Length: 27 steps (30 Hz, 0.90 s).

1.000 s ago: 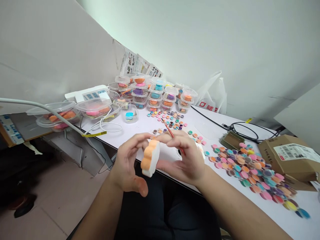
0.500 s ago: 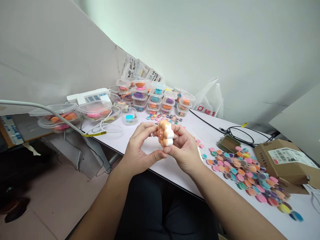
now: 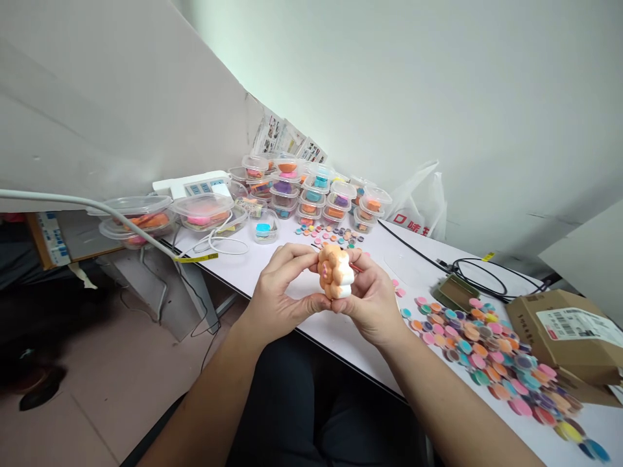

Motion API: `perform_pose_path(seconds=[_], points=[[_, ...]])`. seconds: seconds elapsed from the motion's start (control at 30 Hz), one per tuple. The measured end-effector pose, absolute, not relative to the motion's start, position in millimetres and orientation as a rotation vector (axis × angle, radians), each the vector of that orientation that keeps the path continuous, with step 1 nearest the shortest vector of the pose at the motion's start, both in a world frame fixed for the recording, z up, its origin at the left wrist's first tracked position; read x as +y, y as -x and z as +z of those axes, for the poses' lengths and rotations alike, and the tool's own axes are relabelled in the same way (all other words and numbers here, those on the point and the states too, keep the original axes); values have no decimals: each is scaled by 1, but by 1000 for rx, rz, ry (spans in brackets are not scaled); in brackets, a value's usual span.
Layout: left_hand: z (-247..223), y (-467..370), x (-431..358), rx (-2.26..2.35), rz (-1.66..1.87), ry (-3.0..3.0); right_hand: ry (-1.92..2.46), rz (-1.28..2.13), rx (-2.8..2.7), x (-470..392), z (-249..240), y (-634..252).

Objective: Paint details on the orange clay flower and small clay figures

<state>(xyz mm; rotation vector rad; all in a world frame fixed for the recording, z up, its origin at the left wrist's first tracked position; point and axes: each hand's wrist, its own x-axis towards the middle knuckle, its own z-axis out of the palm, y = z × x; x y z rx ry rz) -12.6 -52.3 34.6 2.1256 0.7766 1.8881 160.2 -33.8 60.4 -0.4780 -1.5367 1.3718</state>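
Note:
A small flower-shaped piece (image 3: 335, 272), painted orange on its lobed face with a pink middle and white along its side, is held up above the table's near edge. My left hand (image 3: 285, 288) closes on it from the left, fingertips at the upper edge and thumb at the bottom. My right hand (image 3: 372, 298) grips its right side, the thumb underneath. A thin red stick (image 3: 357, 267), perhaps a brush handle, shows by the right fingers; most of it is hidden behind the flower and hand.
Many small paint pots (image 3: 491, 350) cover the table's right side, beside a cardboard box (image 3: 549, 324) and a green tray (image 3: 455, 292). Stacked clear tubs (image 3: 311, 194) stand at the back. A power strip (image 3: 195, 185), white cable (image 3: 97, 204), black cable (image 3: 413, 240) and plastic bag (image 3: 423, 201) lie around.
The view has shifted slightly left, so everything sits farther right. The flower has turned a little, showing more of its orange face, and my left fingers and thumb have come onto it.

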Motion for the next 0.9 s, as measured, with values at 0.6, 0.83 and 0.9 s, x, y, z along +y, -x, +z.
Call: perform_pose_path(seconds=[0.6,0.83,0.9], points=[[44,11,-71,957,1795,-2329,504,1248,-1650,-27,60,-169],[47,13,-83,775,1525,-2088,464,1226,-1679,-31,60,-167],[45,10,-81,750,1521,-2002,481,1199,-1677,-31,57,-167]])
